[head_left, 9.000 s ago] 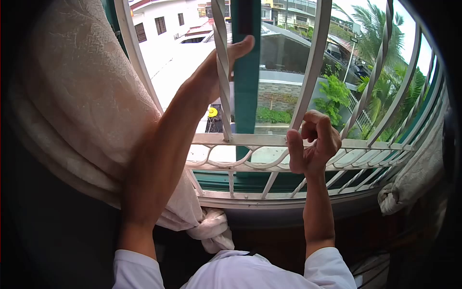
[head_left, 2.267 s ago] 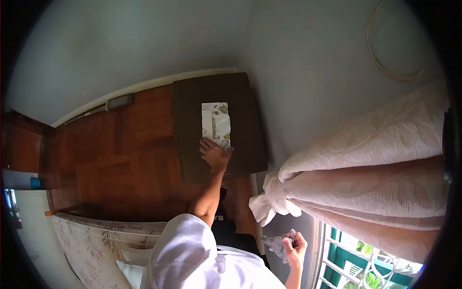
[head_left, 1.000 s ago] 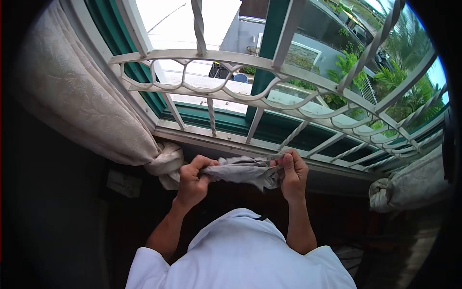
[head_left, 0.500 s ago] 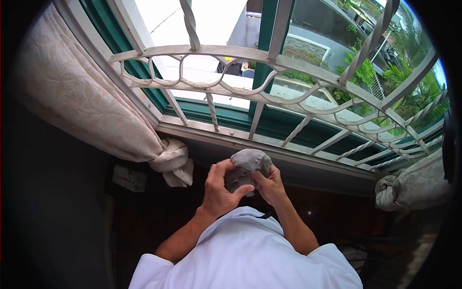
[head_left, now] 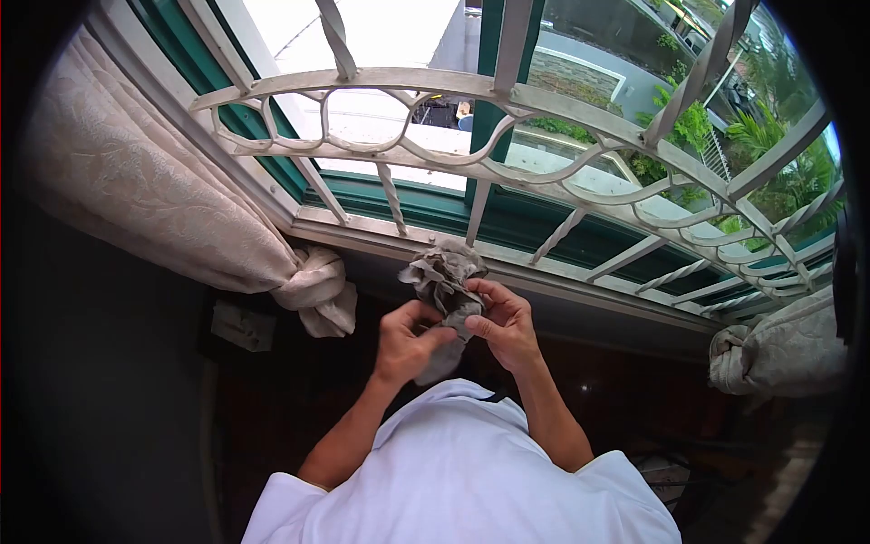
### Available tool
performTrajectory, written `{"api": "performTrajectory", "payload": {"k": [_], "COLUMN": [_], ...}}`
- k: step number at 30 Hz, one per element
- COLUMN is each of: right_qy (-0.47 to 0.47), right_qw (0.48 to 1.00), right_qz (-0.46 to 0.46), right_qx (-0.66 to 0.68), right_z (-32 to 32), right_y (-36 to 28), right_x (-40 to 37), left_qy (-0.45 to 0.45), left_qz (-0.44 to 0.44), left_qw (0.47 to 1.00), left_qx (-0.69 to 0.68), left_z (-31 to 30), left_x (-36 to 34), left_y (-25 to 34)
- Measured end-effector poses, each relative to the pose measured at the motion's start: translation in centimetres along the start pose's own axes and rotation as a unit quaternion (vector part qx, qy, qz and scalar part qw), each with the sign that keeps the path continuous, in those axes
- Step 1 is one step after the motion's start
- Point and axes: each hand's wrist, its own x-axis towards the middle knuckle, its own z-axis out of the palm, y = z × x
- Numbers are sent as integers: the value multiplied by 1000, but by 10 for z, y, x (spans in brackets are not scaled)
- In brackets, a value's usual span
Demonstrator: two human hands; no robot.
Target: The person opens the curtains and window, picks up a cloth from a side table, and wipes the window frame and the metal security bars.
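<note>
A crumpled grey cloth (head_left: 444, 269) is bunched up between my two hands, just in front of the window sill. My left hand (head_left: 406, 343) pinches its lower left side, with thumb and fingers bent around the folds. On the other side, my right hand (head_left: 504, 326) grips the cloth between thumb and forefinger. The upper part spreads out in loose, ruffled folds, while a smoother end hangs below my left fingers, near my shirt collar. Parts of the cloth are hidden behind the fingers.
A white metal window grille (head_left: 362, 150) spans the front, above a pale sill (head_left: 535, 269). Knotted curtains hang at the left (head_left: 315, 288) and right (head_left: 739, 358). A white outlet box (head_left: 242, 327) sits low on the left. Green window frames stand behind the bars.
The cloth has gone from a smooth rounded bundle to a ruffled, loosened shape reaching higher, with an end hanging below. Both hands have shifted around it.
</note>
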Motion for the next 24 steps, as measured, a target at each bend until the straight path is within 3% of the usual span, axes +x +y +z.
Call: {"api": "performTrajectory", "payload": {"k": [2, 3, 5, 6, 9, 12, 13, 15, 19, 21, 22, 23, 24], "right_qy": [28, 29, 66, 36, -9, -17, -7, 67, 48, 44, 22, 1, -11], "right_qw": [999, 999, 997, 998, 996, 999, 997, 995, 996, 996, 996, 996, 995], "right_qz": [-19, -16, -14, 17, 43, 29, 10, 11, 3, 8, 16, 24, 9], "right_qx": [-15, -16, 38, 51, 75, -5, -72, -71, -78, -76, -81, -86, -100], "right_z": [-11, -18, -32, -34, 1, -11, -14, -18, -30, -18, -10, -4, 0], "right_y": [-1, -5, -12, -16, -22, -11, -12, -15, -12, -13, -18, -22, -24], "right_x": [-3, -4, -4, -6, 1, 3, 1, 0, -6, -3, 1, 5, 9], "left_qy": [61, 75, 90, 90, -51, -72, -16, 117, 164, 162, 156, 153, 96], "left_qz": [-24, -75, -87, -89, -113, -102, -88, -48, -86, -7, 119, 118, 123], "left_qw": [980, 974, 975, 975, 985, 978, 987, 988, 972, 979, 954, 955, 972], "left_qx": [-188, -201, -182, -183, -117, -165, -132, -86, -145, 126, 228, 226, 175], "left_z": [-2, -13, -33, -30, 2, 8, 8, 9, -12, -6, -6, -3, 1], "left_x": [4, 5, 11, 12, 13, 11, 8, 7, 8, 5, 8, 5, 2], "left_y": [0, -1, 0, 4, 22, -5, -4, -13, -19, 2, 18, 31, 43]}}
